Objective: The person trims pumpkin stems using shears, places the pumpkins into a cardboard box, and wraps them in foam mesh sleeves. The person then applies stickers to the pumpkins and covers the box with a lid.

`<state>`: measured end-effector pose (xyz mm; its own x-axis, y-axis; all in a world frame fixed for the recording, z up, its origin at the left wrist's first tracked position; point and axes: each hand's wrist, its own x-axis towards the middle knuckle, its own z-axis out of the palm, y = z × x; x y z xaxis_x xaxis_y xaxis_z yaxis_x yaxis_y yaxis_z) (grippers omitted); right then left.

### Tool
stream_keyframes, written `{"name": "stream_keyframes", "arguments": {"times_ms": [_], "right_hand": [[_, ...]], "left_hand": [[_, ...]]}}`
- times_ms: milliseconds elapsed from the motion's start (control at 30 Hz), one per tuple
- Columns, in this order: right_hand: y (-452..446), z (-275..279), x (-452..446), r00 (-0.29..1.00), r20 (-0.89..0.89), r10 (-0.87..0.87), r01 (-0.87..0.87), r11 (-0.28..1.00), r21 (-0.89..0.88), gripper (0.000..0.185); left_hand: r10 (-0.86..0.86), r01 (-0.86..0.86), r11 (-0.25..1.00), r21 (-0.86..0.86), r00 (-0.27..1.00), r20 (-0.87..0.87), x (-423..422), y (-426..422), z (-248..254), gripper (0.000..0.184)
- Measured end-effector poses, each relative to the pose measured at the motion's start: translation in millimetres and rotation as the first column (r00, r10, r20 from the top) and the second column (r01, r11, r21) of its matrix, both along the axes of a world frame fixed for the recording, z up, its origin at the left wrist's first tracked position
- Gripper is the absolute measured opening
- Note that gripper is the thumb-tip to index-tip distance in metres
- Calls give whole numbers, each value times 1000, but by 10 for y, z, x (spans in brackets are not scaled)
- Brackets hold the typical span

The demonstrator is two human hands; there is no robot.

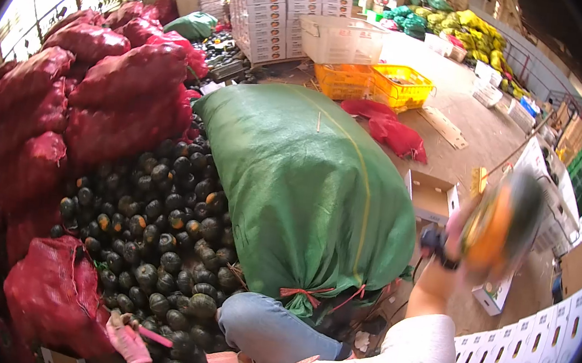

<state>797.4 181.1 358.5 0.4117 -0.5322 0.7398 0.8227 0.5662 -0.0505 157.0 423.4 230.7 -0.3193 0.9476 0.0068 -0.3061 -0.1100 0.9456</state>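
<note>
My left hand (126, 343), in a pink glove, is closed on a pink stick-like tool (155, 337), whose full shape I cannot make out. It is beside a red mesh sack (56, 291) at the lower left, over a heap of small dark green squashes (150, 237). Out to the right, my raised right hand (456, 234) grips a larger green and orange squash (495, 228). Both are smeared by motion, and the squash partly hides the fingers. A large green woven sack (299, 175), tied with red string, lies in front of my bent knee.
Full red mesh sacks (126, 93) are piled at the left. Stacked white cartons (259, 15) stand behind, near yellow crates (402, 87). An open carton (431, 196) lies beside the green sack. White boxes (530, 338) line the lower right.
</note>
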Motion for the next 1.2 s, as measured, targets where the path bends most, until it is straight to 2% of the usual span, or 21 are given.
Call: {"name": "stream_keyframes", "arguments": {"times_ms": [33,67,100,133,200,233,267,333,467,500,567,633,700,800,833,867,967,1000,1067,1167,1200], "right_hand": [[249,554,143,863,94,-496,504,834,-226,51],[476,1084,272,591,272,-759,802,518,-298,54],[704,1498,428,330,431,-840,930,210,-301,58],[922,1725,618,193,519,-833,923,-26,-384,62],[1199,1671,977,211,604,-768,406,-493,-769,56],[1211,1572,1022,310,532,-788,406,-397,-823,54],[1219,1492,1056,407,458,-790,399,-297,-867,52],[1285,1335,528,455,344,-821,234,-262,-936,46],[1550,659,215,746,186,-640,190,-63,-980,31],[1627,621,-107,822,196,-535,182,-80,-980,30],[1933,266,-435,972,144,-187,154,40,-987,30],[2198,-26,-1090,989,29,146,46,-116,-992,33],[2458,-464,-1686,881,-166,443,19,-384,-923,42],[2704,-951,-2534,698,-434,570,91,-671,-736,48],[2811,-1268,-2745,555,-610,566,44,-751,-658,53],[2879,-1523,-2951,403,-713,574,30,-787,-617,56],[2984,-1864,-3477,258,-790,557,171,-831,-530,54],[3102,-2283,-3630,72,-830,553,208,-822,-530,55],[2994,-2180,-3796,-233,-970,63,231,-966,-118,59],[2955,-2268,-3966,-229,-973,12,220,-973,-64,78],[2940,-2341,-4010,-292,-943,-159,152,-981,119,77]], "left_hand": [[49,-49,998,-42,999,-8,-27,-101,68,28],[93,-95,992,-84,995,-22,-61,-194,139,27],[86,-87,991,-97,996,-8,-114,-263,156,26],[78,-94,993,-64,972,-222,-158,-342,172,31],[62,-77,997,2,792,-608,-185,-507,193,43],[41,-74,994,-80,935,-353,-161,-521,193,39],[56,-95,992,-83,924,-378,-118,-567,177,38],[54,-49,990,-133,998,35,-65,-517,50,25],[-89,89,993,-77,996,4,-119,-468,-142,24],[-79,76,989,-125,997,-19,-26,-452,-50,22],[-141,139,987,-86,990,-26,59,-370,-2,20],[-189,189,982,-18,982,-12,212,-303,78,17],[-264,258,963,74,961,87,340,-218,157,22],[-226,222,974,49,971,74,533,-175,260,27],[-262,260,965,34,961,90,552,-186,266,27],[-294,291,955,55,954,58,597,-195,246,24],[-416,398,906,143,899,134,733,-232,123,26],[-458,424,884,200,871,178,759,-228,57,25],[-501,463,865,191,812,300,806,-214,-78,25],[-545,530,832,162,836,64,853,-110,-429,28],[-547,543,829,136,837,-14,872,-58,-564,29]]}}
